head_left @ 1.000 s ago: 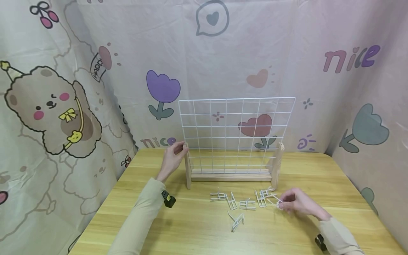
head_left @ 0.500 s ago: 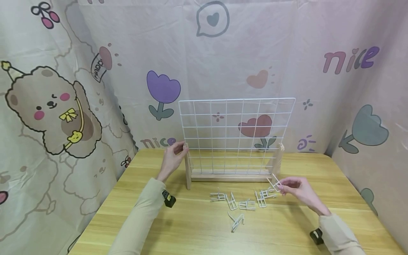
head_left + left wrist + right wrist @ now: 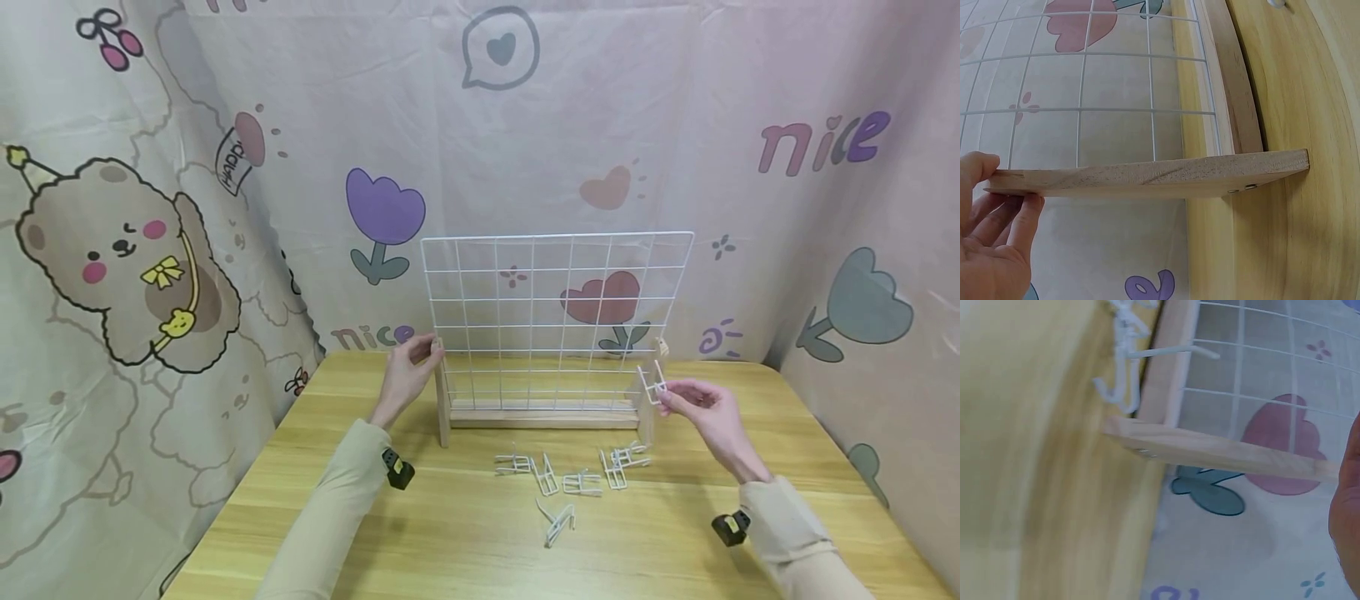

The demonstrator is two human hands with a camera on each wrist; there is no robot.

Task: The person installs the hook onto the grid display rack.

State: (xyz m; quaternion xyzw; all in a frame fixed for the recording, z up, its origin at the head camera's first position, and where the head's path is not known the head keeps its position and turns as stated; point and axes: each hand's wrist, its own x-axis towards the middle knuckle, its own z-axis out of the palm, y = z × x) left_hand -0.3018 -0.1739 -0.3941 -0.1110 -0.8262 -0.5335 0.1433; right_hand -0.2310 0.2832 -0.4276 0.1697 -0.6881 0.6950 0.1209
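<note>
A white wire grid panel [image 3: 551, 312] stands upright in a wooden stand, its base bar [image 3: 543, 417] running between two side posts. My left hand [image 3: 405, 375] pinches the top of the left post [image 3: 442, 400]; in the left wrist view, thumb and fingers lie on either side of that post's end [image 3: 1147, 177]. My right hand [image 3: 708, 412] pinches a white wire hook [image 3: 656, 387] between thumb and fingertips, raised before the right post [image 3: 646, 421]. The held hook overlaps that post in the head view, prongs upward. In the right wrist view only part of the hand [image 3: 1347, 519] shows.
Several white wire hooks [image 3: 581, 482] lie scattered on the wooden table [image 3: 450, 542] in front of the stand. One loose hook [image 3: 557, 527] lies nearest the front. A printed curtain [image 3: 495, 150] hangs close behind and along the sides of the table.
My right hand has lifted a hook from the table's right side and carried it up and away from me, toward the right post. The left hand has stayed on the left post.
</note>
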